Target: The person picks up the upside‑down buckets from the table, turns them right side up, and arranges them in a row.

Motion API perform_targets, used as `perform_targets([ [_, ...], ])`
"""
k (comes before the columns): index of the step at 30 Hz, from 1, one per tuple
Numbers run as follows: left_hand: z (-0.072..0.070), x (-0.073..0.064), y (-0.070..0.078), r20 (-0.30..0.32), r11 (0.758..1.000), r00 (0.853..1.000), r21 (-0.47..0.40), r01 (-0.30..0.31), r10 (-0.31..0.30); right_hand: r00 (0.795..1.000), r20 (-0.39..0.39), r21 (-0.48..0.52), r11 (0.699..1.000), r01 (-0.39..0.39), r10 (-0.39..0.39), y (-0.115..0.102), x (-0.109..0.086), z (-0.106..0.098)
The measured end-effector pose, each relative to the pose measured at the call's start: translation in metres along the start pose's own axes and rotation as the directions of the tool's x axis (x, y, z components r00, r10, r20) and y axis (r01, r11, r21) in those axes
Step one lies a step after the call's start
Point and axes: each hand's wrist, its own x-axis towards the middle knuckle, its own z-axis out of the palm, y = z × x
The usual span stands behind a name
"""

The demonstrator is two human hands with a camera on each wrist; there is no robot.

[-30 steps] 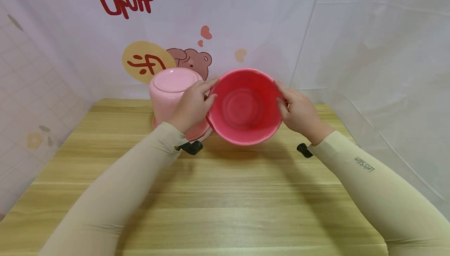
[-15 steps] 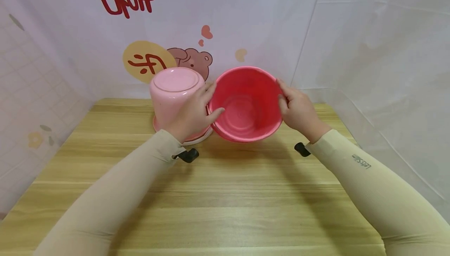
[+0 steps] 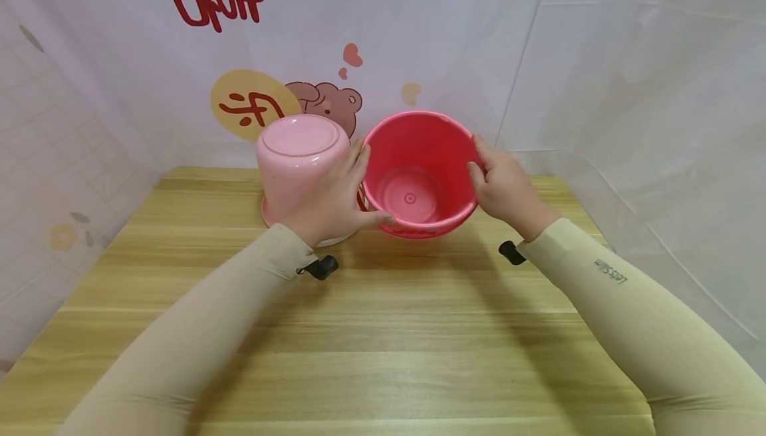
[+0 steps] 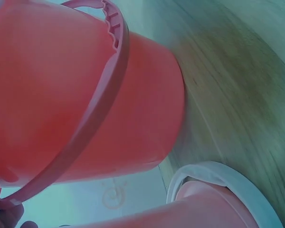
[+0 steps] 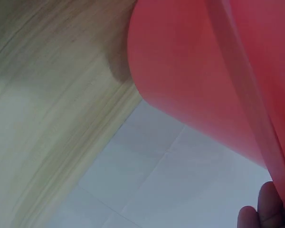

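Observation:
Both hands hold a red bucket [image 3: 419,150] by its rim, its mouth tilted towards me. My left hand [image 3: 329,203] is at the left side, with its thumb stretched across the front rim and fingers along the left edge. On the right side, my right hand [image 3: 505,187] grips the rim, thumb at the inner edge. A curved handle [image 4: 80,133] hangs along the bucket's outside in the left wrist view. Left of it a pink bucket [image 3: 287,177] stands upside down, partly hidden by my left hand. Whether the red bucket's base touches the table is hidden.
A wooden table [image 3: 383,369] lies below, with a white fabric backdrop [image 3: 455,37] behind it. In the left wrist view, a white ring-shaped rim [image 4: 206,172] surrounds the pink bucket's lower end.
The red bucket has tipped more upright, showing more of its inner back wall. My left hand has shifted slightly, its thumb spreading along the front rim. The pink bucket stays put.

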Motion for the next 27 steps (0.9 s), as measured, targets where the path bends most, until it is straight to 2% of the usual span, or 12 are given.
perform_targets([
  [5,0.001,0.004,0.0,0.007,0.999,0.999,-0.043,0.032,-0.032,0.995,0.09,-0.038,0.998,-0.05,0.053,-0.004,-0.004,0.003],
  [10,0.001,0.008,0.0,-0.013,0.998,1.0,-0.048,0.028,-0.029,0.982,0.16,-0.072,0.993,-0.088,0.099,-0.007,-0.007,0.005],
  [20,0.002,0.015,0.005,-0.006,0.993,0.998,-0.098,0.059,-0.06,0.967,0.252,0.031,0.998,-0.047,0.038,0.005,-0.001,-0.004],
  [27,0.004,0.02,0.005,-0.008,0.985,0.997,-0.153,0.081,-0.083,0.969,0.246,0.097,0.995,-0.034,0.009,0.007,0.004,-0.007],
])
